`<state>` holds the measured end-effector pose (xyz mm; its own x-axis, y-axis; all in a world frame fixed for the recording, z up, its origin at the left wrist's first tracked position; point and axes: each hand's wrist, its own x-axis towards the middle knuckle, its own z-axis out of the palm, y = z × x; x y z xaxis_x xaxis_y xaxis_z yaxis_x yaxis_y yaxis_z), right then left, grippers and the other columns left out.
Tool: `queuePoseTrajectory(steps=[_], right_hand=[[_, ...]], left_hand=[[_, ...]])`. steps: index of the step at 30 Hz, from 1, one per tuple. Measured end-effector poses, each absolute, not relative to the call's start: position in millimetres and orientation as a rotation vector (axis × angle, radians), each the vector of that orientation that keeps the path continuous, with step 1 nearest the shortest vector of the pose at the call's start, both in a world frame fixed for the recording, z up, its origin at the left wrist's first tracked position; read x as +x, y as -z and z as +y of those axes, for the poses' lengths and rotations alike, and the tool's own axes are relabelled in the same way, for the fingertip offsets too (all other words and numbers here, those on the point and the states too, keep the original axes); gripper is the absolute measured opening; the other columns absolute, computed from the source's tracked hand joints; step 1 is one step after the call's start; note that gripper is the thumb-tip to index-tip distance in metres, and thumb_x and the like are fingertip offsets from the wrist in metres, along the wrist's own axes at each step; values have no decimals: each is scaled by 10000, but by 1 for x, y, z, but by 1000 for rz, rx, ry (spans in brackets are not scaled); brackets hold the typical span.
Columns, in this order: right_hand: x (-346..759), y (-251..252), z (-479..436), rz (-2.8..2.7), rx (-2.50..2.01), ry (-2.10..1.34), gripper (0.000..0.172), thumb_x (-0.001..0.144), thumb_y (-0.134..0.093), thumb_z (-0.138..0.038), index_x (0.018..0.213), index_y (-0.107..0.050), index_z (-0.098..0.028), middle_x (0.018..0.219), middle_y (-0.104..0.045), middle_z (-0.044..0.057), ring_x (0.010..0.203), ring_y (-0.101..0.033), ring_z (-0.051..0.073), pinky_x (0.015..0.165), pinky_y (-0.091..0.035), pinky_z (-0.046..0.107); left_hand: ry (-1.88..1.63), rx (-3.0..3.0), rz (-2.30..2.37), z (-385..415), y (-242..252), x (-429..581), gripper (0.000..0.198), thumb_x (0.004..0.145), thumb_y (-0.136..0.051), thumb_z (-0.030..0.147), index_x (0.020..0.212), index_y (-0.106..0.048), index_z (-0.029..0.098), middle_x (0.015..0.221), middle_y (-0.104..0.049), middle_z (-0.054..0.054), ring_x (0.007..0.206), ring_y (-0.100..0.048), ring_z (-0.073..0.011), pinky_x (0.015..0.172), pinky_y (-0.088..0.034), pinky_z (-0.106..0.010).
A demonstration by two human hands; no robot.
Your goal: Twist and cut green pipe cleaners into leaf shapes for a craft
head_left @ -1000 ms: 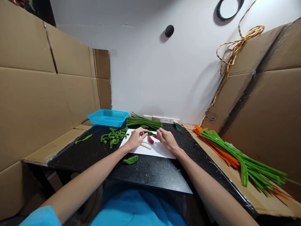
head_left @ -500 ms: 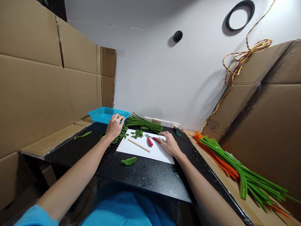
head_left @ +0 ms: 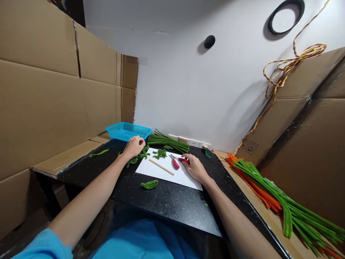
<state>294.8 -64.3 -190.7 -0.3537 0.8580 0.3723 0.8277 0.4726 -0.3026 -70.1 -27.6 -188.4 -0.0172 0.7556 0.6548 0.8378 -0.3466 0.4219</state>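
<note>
My left hand [head_left: 134, 145] rests curled on a heap of bent green pipe-cleaner pieces [head_left: 138, 157] on the black tabletop [head_left: 167, 199], just in front of a blue basket [head_left: 128, 130]. What its fingers hold, if anything, is hidden. My right hand [head_left: 194, 166] lies on a white sheet [head_left: 164, 172], its fingertips on the handles of red-handled cutters [head_left: 176, 161]. A wooden stick [head_left: 161, 167] lies on the sheet between my hands. A small cluster of green pieces [head_left: 159, 153] sits at the sheet's far edge.
A bundle of straight green pipe cleaners [head_left: 168, 141] lies at the back by wall sockets. One folded green piece [head_left: 150, 185] lies near me. Long green and orange pipe cleaners [head_left: 272, 192] lie on cardboard at the right. Cardboard walls stand on both sides.
My left hand left the white sheet, reached left toward the blue basket, then settled on the heap of green pieces. My right hand stayed by the cutters. The camera shifted slightly.
</note>
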Motion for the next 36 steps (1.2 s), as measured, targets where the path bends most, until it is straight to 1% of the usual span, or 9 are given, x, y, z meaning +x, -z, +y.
queuePoseTrajectory(steps=[4, 8, 14, 19, 22, 27, 31, 34, 36], right_hand=[[294, 191, -65, -2251, -1442, -93, 287, 996, -458, -189, 1221, -636, -192, 1165, -669, 106, 1023, -637, 233, 882, -428, 320], [295, 192, -65, -2276, -1487, -111, 331, 1017, -436, -213, 1314, -577, -187, 1202, -655, 118, 1047, -639, 241, 894, -422, 330], [295, 190, -66, -2383, -1450, -122, 281, 1051, -517, -375, 1238, -652, -215, 1126, -696, 113, 998, -650, 250, 826, -416, 314], [294, 190, -66, -2329, -1452, -147, 218, 1041, -536, -315, 1183, -658, -203, 1166, -718, 133, 1033, -654, 272, 797, -395, 313], [295, 193, -64, -2244, -1463, -203, 198, 1038, -517, -279, 1149, -665, -207, 1141, -740, 133, 1022, -663, 275, 766, -379, 308], [297, 198, -55, -2035, -1407, -384, 184, 990, -553, -317, 1029, -696, -209, 980, -754, 104, 889, -661, 248, 709, -376, 297], [300, 200, -44, -1794, -1291, -636, 346, 958, -522, -480, 977, -683, -174, 725, -675, 50, 655, -588, 206, 593, -391, 286], [305, 199, -40, -1570, -1189, -819, 434, 956, -462, -559, 1063, -634, -174, 740, -671, 39, 554, -543, 167, 498, -382, 272], [310, 196, -39, -1444, -1125, -921, 414, 924, -534, -569, 1085, -597, -193, 766, -687, 43, 533, -539, 158, 464, -386, 268]], left_hand=[[1323, -2128, -1736, -27, 187, -70, 226, 900, -563, 245, 781, -752, 210, 869, -672, -84, 830, -620, -253, 798, -473, -358], [1343, -2127, -1731, -26, 185, -70, 234, 906, -552, 247, 809, -760, 203, 886, -673, -88, 846, -623, -249, 819, -481, -359], [1384, -2104, -1739, -27, 184, -72, 235, 909, -535, 242, 837, -755, 204, 909, -693, -86, 863, -634, -241, 822, -486, -355], [1404, -2104, -1743, -28, 183, -72, 245, 922, -529, 250, 839, -754, 201, 899, -690, -84, 827, -635, -235, 784, -483, -353], [1421, -2099, -1743, -28, 184, -72, 234, 919, -531, 241, 840, -748, 203, 900, -688, -83, 831, -633, -236, 779, -479, -348], [1438, -2072, -1768, -27, 188, -73, 214, 901, -544, 212, 815, -740, 201, 874, -684, -84, 815, -626, -245, 795, -478, -357], [1457, -2068, -1789, -27, 190, -73, 223, 893, -534, 171, 888, -754, 201, 926, -701, -90, 833, -634, -248, 812, -487, -363], [1470, -2084, -1781, -27, 189, -71, 214, 872, -555, 151, 907, -758, 207, 937, -704, -86, 872, -639, -254, 844, -490, -364], [1481, -2105, -1755, -27, 187, -69, 218, 862, -560, 139, 918, -759, 207, 932, -703, -80, 876, -641, -250, 849, -491, -360]])
